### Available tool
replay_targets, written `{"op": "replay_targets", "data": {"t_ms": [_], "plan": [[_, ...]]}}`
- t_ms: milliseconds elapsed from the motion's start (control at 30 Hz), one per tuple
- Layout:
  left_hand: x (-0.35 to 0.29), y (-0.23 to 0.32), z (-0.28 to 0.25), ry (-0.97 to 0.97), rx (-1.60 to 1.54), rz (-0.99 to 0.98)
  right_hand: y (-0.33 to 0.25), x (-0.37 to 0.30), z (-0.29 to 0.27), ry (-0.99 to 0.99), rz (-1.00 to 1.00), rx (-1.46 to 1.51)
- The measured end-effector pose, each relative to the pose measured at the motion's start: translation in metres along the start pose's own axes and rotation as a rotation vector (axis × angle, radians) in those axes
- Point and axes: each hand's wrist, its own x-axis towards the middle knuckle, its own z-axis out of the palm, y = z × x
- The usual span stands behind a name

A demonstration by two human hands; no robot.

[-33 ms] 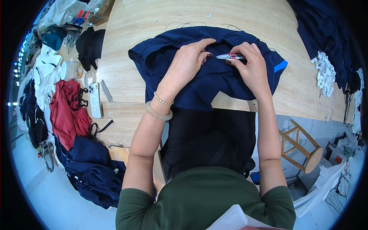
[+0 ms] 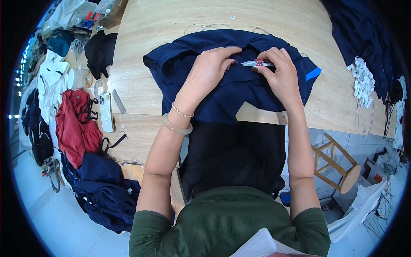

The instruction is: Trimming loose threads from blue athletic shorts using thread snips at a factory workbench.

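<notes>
A navy blue garment lies bunched on the wooden table before me, with a bright blue patch at its right edge. My left hand is on its upper fold, index finger stretched out, the thumb and another fingertip closed on the cloth. The other fingers of that hand are hidden. Between the thumb and fingers of my right hand is a small pair of thread snips, with silver blades and reddish handles. The blades point left toward my left hand, over the garment.
Loose threads lie on the wooden table behind the garment. To the left are a phone, a roll of tape, a red garment and piled clothes. White scraps hang at the right, above a wooden stool.
</notes>
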Motion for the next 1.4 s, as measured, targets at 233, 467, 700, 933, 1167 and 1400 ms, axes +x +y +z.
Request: {"op": "replay_targets", "data": {"t_ms": [233,467,700,933,1167,1400], "plan": [[-0.002,-0.006,0.004,0.059,0.208,0.123,-0.003,0.001,0.003,0.0,-0.001,-0.015],[-0.002,0.0,0.006,0.039,0.197,0.086,-0.006,0.004,0.005,0.018,-0.05,-0.066],[-0.001,0.003,0.003,0.036,0.207,0.102,-0.014,0.006,0.003,0.033,-0.095,-0.181],[0.002,0.005,0.002,0.036,0.181,0.105,-0.017,0.01,0.004,0.039,-0.136,-0.185],[0.001,0.005,0.0,0.043,0.13,0.097,-0.02,0.012,0.005,0.03,-0.167,-0.212],[-0.042,0.059,-0.001,0.145,-0.213,0.165,0.002,0.006,-0.021,0.271,0.074,0.119]]}}
